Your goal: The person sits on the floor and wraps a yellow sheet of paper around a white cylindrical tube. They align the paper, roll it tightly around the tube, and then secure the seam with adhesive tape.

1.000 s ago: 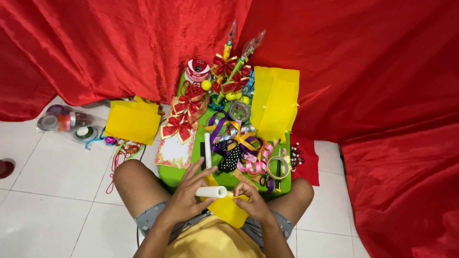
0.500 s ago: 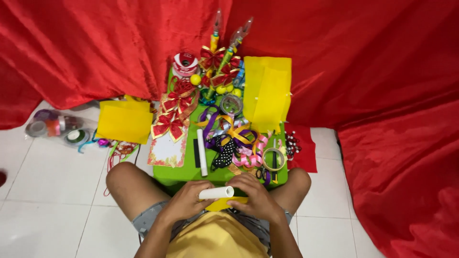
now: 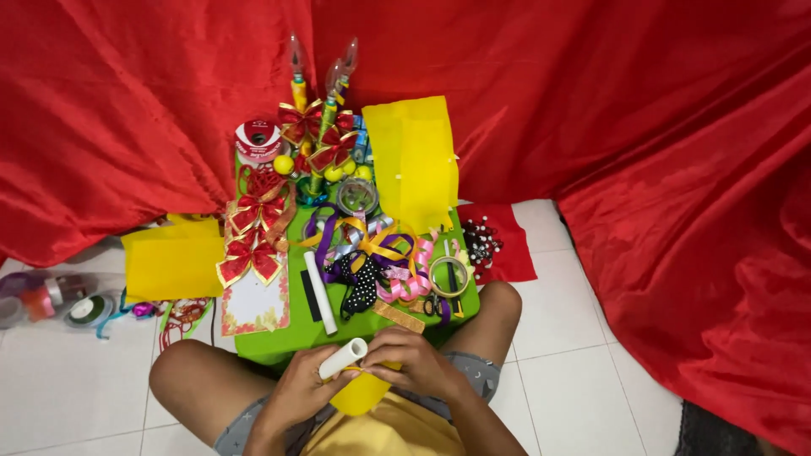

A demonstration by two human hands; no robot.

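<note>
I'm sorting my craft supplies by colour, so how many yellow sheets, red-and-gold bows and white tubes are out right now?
Yellow sheets: 3, one upright, one on the floor, one under the hands
Red-and-gold bows: 4
White tubes: 2, one on the green table, one held by left hand and right hand
Total: 9

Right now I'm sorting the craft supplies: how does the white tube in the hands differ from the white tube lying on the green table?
The white tube in the hands is shorter and thicker, and its open end shows; the left hand and right hand hold it tilted against a yellow sheet. The white tube on the green table is longer and thinner, lying flat and untouched beside a black strip. Both are plain white cylinders.
</note>
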